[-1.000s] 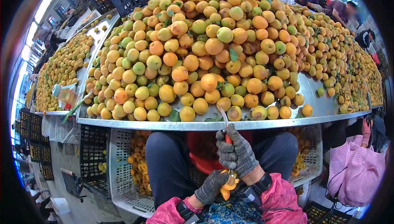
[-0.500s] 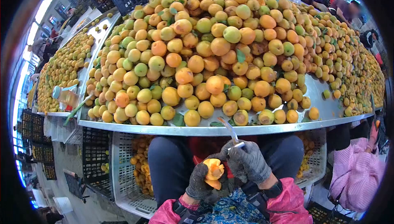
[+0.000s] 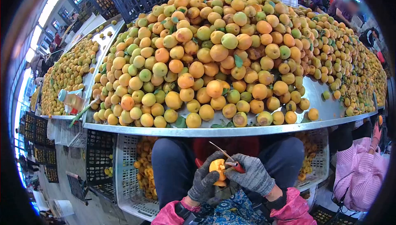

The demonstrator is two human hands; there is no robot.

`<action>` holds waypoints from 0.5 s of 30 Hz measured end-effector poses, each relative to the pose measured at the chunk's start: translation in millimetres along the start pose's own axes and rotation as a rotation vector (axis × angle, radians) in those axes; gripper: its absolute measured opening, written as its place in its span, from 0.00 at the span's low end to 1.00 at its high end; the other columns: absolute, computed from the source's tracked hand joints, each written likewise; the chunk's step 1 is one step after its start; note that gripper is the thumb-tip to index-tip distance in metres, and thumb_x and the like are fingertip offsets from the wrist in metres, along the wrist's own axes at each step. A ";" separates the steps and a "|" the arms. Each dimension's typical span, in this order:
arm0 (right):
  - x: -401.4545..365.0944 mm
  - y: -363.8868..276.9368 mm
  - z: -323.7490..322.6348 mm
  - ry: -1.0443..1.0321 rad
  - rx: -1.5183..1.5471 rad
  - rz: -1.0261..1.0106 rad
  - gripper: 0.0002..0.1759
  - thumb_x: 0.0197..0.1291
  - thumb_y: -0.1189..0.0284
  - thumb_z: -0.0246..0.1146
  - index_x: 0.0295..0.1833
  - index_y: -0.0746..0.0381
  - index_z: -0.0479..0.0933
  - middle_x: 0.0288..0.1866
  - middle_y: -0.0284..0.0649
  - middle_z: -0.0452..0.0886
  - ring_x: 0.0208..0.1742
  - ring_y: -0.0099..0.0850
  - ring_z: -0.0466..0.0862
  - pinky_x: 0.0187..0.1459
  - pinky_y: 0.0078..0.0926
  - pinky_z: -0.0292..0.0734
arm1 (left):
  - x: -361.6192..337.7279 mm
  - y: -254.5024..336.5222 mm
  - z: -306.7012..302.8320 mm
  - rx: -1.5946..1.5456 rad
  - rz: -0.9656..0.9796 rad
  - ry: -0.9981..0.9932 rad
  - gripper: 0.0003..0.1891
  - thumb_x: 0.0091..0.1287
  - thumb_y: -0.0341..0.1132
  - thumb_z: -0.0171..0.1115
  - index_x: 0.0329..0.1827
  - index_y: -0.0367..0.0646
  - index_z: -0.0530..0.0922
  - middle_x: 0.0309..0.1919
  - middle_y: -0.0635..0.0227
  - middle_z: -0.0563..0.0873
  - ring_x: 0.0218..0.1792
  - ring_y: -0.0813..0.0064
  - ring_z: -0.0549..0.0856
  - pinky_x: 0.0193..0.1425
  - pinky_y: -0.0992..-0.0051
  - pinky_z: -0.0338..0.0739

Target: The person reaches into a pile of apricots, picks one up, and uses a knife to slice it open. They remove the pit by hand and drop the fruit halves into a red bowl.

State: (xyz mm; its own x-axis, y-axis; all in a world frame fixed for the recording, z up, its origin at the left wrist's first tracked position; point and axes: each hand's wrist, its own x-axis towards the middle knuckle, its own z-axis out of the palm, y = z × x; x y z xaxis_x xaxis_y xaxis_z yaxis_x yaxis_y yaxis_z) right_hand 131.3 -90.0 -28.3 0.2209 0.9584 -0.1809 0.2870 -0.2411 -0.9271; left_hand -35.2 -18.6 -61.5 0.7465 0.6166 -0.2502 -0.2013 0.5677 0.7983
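Note:
My left hand [image 3: 202,185], in a grey glove, is closed around an orange apricot [image 3: 216,166] that is cut open, with a loose flap at its lower side. In my right hand [image 3: 253,175], also gloved, is a small knife [image 3: 237,167] with a red handle; its thin blade slants up and left over the fruit. The right fingertips are right at the apricot's side. Both hands are over my lap, below the metal table's front edge [image 3: 198,131]. A red container [image 3: 243,144] shows between my knees, partly hidden by my hands.
A large heap of apricots [image 3: 218,52] covers the table. White crates with cut fruit [image 3: 123,171] stand beneath, on both sides of my legs. Black crates [image 3: 99,159] are at left. A bottle [image 3: 71,100] lies on the left table. Co-workers sit at the right [image 3: 358,171] and far back.
My right hand has turned the knife, so its blade now slants left above the apricot, and has come up against the fruit. The view has shifted slightly.

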 end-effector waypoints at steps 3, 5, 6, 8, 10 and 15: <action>-3.5 -7.5 3.5 0.072 -0.017 0.117 0.26 0.50 0.55 0.73 0.48 0.63 0.80 0.35 0.48 0.84 0.38 0.45 0.86 0.40 0.37 0.80 | -0.3 7.9 3.8 0.309 0.147 -0.046 0.39 0.62 0.53 0.64 0.69 0.34 0.66 0.62 0.59 0.75 0.62 0.68 0.75 0.68 0.70 0.66; -4.8 0.3 12.0 0.161 -0.019 0.083 0.26 0.51 0.54 0.72 0.48 0.62 0.80 0.35 0.48 0.84 0.38 0.45 0.86 0.40 0.37 0.80 | -3.2 9.4 5.5 0.299 0.115 -0.047 0.38 0.62 0.50 0.66 0.69 0.35 0.66 0.62 0.58 0.75 0.62 0.69 0.75 0.67 0.70 0.68; -4.6 4.2 16.2 0.206 -0.036 0.049 0.26 0.51 0.54 0.72 0.48 0.62 0.80 0.35 0.49 0.84 0.38 0.45 0.86 0.40 0.37 0.80 | -4.9 12.3 6.3 0.376 0.131 -0.034 0.38 0.62 0.50 0.67 0.69 0.34 0.67 0.62 0.58 0.75 0.61 0.69 0.75 0.67 0.70 0.68; -5.8 8.9 21.5 0.195 0.170 -0.023 0.23 0.52 0.58 0.72 0.47 0.62 0.79 0.34 0.49 0.83 0.37 0.47 0.85 0.39 0.37 0.79 | -8.0 14.5 7.8 0.353 0.133 -0.035 0.37 0.61 0.48 0.67 0.69 0.34 0.67 0.61 0.58 0.76 0.60 0.69 0.76 0.65 0.70 0.70; -7.4 -1.9 24.5 0.203 0.146 0.014 0.20 0.52 0.64 0.73 0.47 0.64 0.79 0.34 0.43 0.84 0.36 0.29 0.84 0.41 0.28 0.79 | -15.2 18.1 9.0 0.326 0.137 -0.012 0.37 0.61 0.47 0.68 0.68 0.34 0.68 0.60 0.58 0.76 0.60 0.69 0.77 0.63 0.70 0.72; -4.4 -10.9 41.1 0.154 0.312 -0.211 0.16 0.54 0.65 0.69 0.44 0.62 0.79 0.34 0.48 0.82 0.36 0.45 0.84 0.39 0.36 0.79 | -27.6 28.0 4.7 -0.145 -0.039 0.174 0.30 0.62 0.47 0.66 0.62 0.36 0.72 0.49 0.61 0.82 0.46 0.69 0.83 0.52 0.72 0.79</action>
State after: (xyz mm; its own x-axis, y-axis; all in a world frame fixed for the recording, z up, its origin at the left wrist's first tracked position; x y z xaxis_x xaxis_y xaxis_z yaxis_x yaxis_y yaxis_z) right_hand 88.9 -85.4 -30.9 0.3313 0.9420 0.0533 0.0494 0.0391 -0.9980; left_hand -58.5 -22.2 -29.6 0.6374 0.6701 -0.3804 -0.2728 0.6580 0.7019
